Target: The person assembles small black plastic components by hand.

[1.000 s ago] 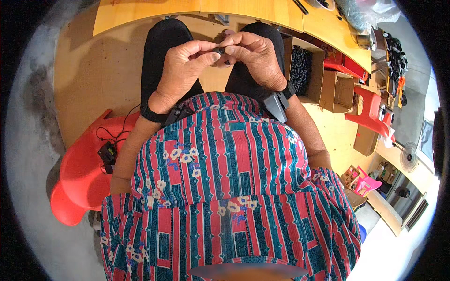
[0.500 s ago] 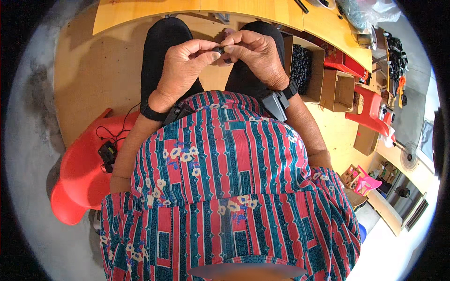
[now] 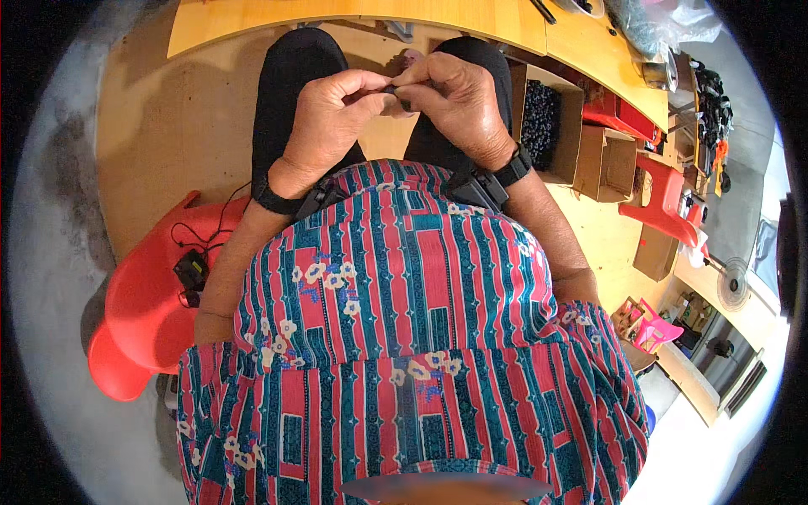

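Observation:
Between my fingertips is a small black part, mostly covered by the fingers, so its exact kind does not show. My left hand pinches it from the left between thumb and forefinger. From the right, my right hand grips it the same way, and a second dark bit shows under that thumb. Both hands meet above the gap between my knees. Black straps with small devices circle both wrists.
A yellow-topped table runs along the far side. To the right stand an open carton of small dark parts, another carton and a red stool. A red chair with a cabled black device is at my left.
My right hand has rolled a little at the wrist, and its wrist device has turned. The fingertips have shifted slightly on the small black part, which stays between both hands.

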{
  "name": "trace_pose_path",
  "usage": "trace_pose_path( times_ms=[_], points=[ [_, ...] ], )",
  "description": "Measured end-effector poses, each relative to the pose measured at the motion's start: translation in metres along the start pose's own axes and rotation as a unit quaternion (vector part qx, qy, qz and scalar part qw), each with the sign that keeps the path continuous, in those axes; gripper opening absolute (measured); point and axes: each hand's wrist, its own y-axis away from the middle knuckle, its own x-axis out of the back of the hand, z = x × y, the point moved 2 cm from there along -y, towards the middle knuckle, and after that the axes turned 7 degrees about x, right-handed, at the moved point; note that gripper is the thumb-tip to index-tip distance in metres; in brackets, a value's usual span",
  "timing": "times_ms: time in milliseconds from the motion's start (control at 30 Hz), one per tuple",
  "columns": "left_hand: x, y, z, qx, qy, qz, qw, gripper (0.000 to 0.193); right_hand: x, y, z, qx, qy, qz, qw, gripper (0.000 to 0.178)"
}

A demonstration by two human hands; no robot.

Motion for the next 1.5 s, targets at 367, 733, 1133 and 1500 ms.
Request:
trace_pose_path(
  times_ms=[367,733,1133,1500],
  points=[
    [-0.001,0.002,-0.004,0.014,0.057,0.001,0.998,0.018,-0.016,0.011,0.016,-0.199,-0.354,0.082,0.91,0.007],
    [-0.001,0.003,-0.004,-0.028,0.089,0.002,0.996,0.016,-0.023,0.013,0.023,-0.188,-0.573,0.039,0.797,0.01],
    [0.001,0.001,0.003,-0.12,-0.009,0.032,0.992,0.018,-0.02,0.016,0.023,-0.257,-0.567,-0.087,0.778,0.023],
    [0.001,0.004,0.003,-0.111,0.019,0.066,0.991,0.017,-0.021,0.01,0.004,-0.228,-0.487,0.061,0.841,0.014]
  ],
)
